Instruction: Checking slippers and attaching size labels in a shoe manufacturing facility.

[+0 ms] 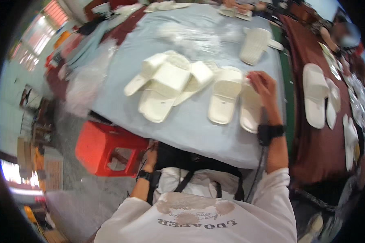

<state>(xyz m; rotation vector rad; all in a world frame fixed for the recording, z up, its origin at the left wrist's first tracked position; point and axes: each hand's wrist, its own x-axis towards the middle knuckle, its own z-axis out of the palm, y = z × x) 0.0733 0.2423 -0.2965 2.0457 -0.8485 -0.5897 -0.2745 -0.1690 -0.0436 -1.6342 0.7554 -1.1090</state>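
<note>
My right hand is over the upper part of a white slipper, its fingers bent together at the strap. Whether anything is pinched in them I cannot make out. Just left of it lies a matching slipper, toe end away from me. Further left, several white slippers overlap in a loose pile. My left hand hangs low beside the table's near edge, next to a red plastic stool; its fingers are too small and partly hidden to read.
A pale blue cloth covers the table. Clear plastic wrap lies beyond the pile, and another slipper sits at the far right. Another person's hands handle slippers at the far edge. A brown-covered table on the right holds more slippers.
</note>
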